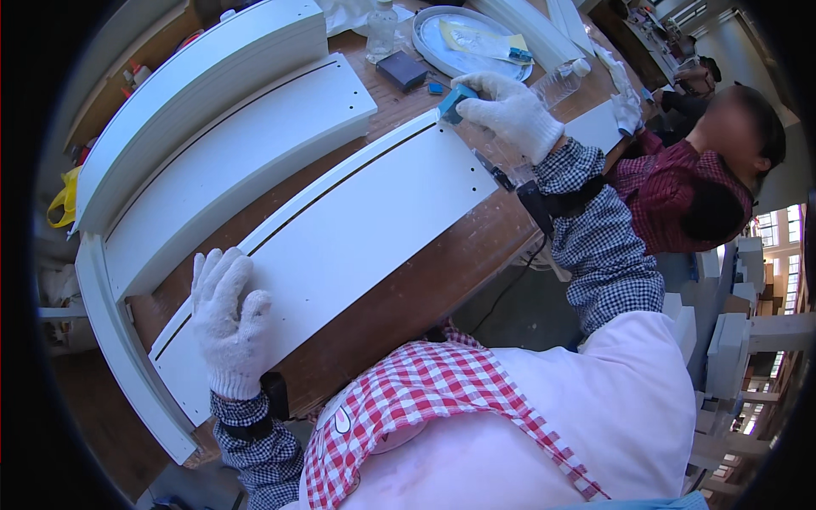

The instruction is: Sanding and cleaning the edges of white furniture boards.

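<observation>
A white curved panel [340, 242] with a dark groove along its far edge and small holes near its right end lies in front of me. My left hand [228, 310], in a white knitted glove, rests on the panel's left part, its fingers stretched out. My right hand [514, 115], gloved too, pinches a small blue block [456, 103] at the panel's far right corner. Next to the panel's right end lies a dark, narrow tool [495, 172], partly hidden by my right wrist. The underside of the blue block is out of sight.
More white curved panels [246, 140] stand and lie at the far left of the brown table [382, 336]. Toward the back are a dark block [401, 70], clear bottles [382, 32], and a round white tray [422, 38]. Another person [688, 183] works at the right.
</observation>
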Demonstrator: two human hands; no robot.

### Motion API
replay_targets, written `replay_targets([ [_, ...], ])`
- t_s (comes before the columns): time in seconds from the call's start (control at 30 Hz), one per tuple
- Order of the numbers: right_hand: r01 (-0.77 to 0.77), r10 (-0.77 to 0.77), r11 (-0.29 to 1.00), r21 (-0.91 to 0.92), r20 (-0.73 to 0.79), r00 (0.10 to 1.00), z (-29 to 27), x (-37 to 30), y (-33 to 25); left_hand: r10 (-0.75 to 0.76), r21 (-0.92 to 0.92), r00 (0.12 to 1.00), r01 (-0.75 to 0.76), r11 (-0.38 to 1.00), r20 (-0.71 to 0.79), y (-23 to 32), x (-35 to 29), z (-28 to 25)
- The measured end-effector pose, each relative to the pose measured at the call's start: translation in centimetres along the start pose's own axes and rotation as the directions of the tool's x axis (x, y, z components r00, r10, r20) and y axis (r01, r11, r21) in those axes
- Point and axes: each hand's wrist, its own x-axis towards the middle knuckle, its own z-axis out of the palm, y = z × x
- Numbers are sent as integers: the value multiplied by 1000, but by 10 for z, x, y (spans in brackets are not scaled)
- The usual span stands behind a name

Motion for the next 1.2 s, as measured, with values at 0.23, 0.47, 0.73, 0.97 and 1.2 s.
replay_targets([
  [0.23,-249,234,949,192,99,967,-22,-74,18,-7,-9,1000,7,1000,-4,0,-2,0],
  [0.47,-242,231,938,249,71,970,-27,-134,31,-42,-17,999,42,999,-10,0,-4,1],
  [0.73,-86,165,923,375,-184,969,1,-134,32,-67,3,998,67,998,0,3,-5,-1],
  [0.97,-62,168,925,376,-257,952,6,-145,42,-64,20,998,64,998,2,-1,-5,1],
  [1.2,-26,103,975,219,-344,933,21,-149,34,-88,20,996,88,996,1,0,-6,2],
])
